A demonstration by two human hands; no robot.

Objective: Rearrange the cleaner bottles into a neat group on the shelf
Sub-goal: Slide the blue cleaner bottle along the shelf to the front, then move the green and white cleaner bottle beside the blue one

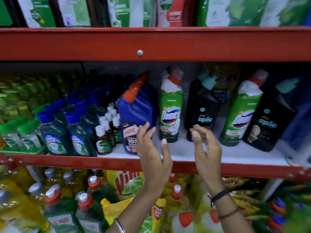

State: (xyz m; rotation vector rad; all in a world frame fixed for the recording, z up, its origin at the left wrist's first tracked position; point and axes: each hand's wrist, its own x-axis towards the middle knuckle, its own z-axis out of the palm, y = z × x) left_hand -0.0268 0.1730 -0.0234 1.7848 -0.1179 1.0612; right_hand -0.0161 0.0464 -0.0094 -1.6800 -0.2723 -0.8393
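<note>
On the white middle shelf (185,153) stand several cleaner bottles. A blue Harpic bottle (133,113) with an orange cap is at the left. A green Domex bottle (170,108) stands in the middle, a black Spic bottle (204,111) to its right, then a second green Domex bottle (239,113) and a second black Spic bottle (269,121). My left hand (152,148) is open, fingertips at the blue bottle's lower right side. My right hand (204,145) is open in front of the first black bottle. The green middle bottle stands between my hands, untouched.
Small brown bottles (103,140) and blue-capped green bottles (53,137) crowd the shelf's left part. Red shelf rails (101,46) run above and below. Dish-liquid bottles and yellow pouches (127,184) fill the lower shelf; green packs fill the top one.
</note>
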